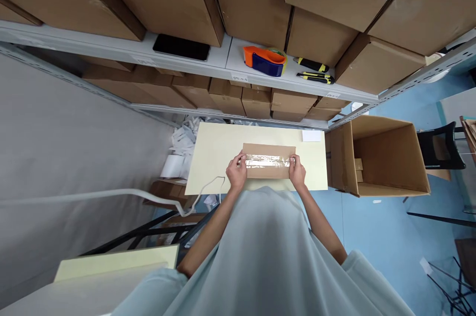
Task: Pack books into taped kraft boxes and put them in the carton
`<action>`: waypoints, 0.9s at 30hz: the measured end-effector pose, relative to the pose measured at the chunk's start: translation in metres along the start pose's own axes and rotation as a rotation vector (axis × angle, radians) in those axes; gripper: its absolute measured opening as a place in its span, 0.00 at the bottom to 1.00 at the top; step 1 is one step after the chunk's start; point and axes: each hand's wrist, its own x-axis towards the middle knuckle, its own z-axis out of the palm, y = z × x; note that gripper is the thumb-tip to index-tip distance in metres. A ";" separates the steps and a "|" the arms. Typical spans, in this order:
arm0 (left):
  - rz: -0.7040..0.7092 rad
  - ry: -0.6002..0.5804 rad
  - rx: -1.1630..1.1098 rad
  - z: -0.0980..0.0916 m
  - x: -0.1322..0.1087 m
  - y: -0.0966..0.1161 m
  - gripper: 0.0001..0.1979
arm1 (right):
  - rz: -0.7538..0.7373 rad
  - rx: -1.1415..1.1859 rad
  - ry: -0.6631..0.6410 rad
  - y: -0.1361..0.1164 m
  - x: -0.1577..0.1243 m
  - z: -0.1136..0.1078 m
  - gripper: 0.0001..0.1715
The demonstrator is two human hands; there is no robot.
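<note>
Between my two hands is a flat brown cardboard box (268,173), with a shiny strip of clear packing tape (266,160) running lengthwise along its upper face. My left hand (237,172) grips the box's left end, its thumb at the tape's end. Closed on the right end is my right hand (296,171), thumb and fingers at the edge. The box is over a pale yellow table (215,140), near its front edge; whether it rests on the surface I cannot tell. A small white paper (311,136) lies at the table's back right corner.
Above the table's back, a grey shelf (226,53) carries cardboard boxes, a black phone (181,47), an orange and blue tape dispenser (265,60) and yellow-black utility knives (315,72). A big open carton (386,157) stands right. White cable (148,194) crosses at left.
</note>
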 end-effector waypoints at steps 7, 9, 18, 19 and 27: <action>-0.001 0.004 -0.047 -0.002 -0.002 0.006 0.20 | 0.001 0.000 0.011 0.002 -0.001 0.000 0.28; -0.014 0.000 -0.043 -0.003 -0.002 0.007 0.20 | 0.005 0.004 0.012 0.002 -0.002 0.000 0.28; -0.008 -0.015 -0.011 -0.002 -0.002 0.006 0.21 | -0.007 0.020 0.012 0.000 -0.004 -0.003 0.28; -0.007 -0.014 -0.003 -0.002 -0.002 0.006 0.21 | -0.006 0.021 0.013 -0.001 -0.004 -0.003 0.28; 0.009 -0.031 0.022 -0.002 -0.004 0.006 0.21 | 0.010 0.033 0.017 0.000 -0.003 -0.002 0.27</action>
